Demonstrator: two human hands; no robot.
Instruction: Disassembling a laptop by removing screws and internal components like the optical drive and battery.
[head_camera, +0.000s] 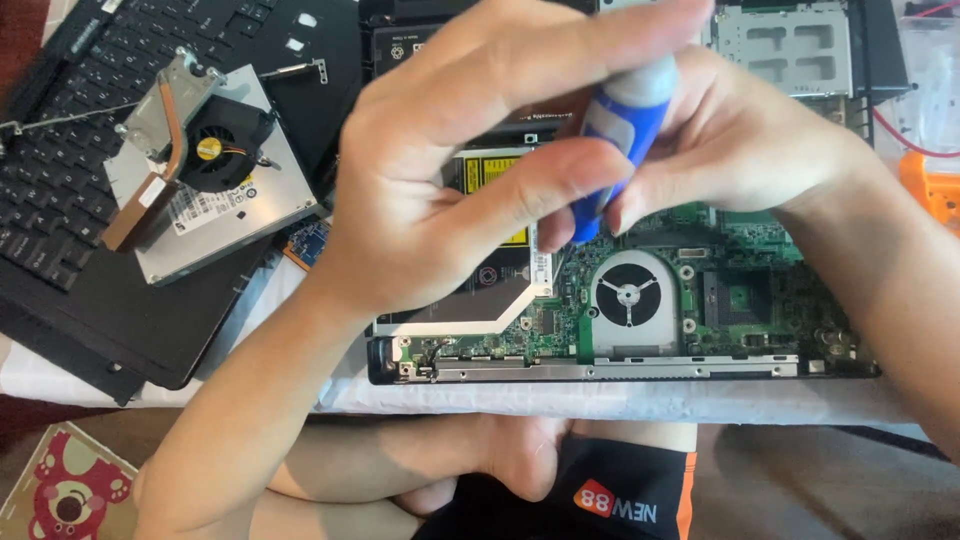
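An opened laptop base (640, 368) lies before me with its green circuit board (760, 300), a round fan (627, 292) and a silver optical drive (470, 300) exposed. A blue-and-white screwdriver (625, 120) stands tilted over the board, its tip hidden behind my fingers. My left hand (450, 170) pinches the handle's upper part between thumb and fingers. My right hand (740, 140) grips the handle from the right side.
At the left a removed black keyboard panel (60, 200) carries a loose optical drive (215, 215) with a copper heatsink and fan (200, 135) on top. An orange object (935, 185) sits at the right edge. My crossed legs show below the white table edge (600, 400).
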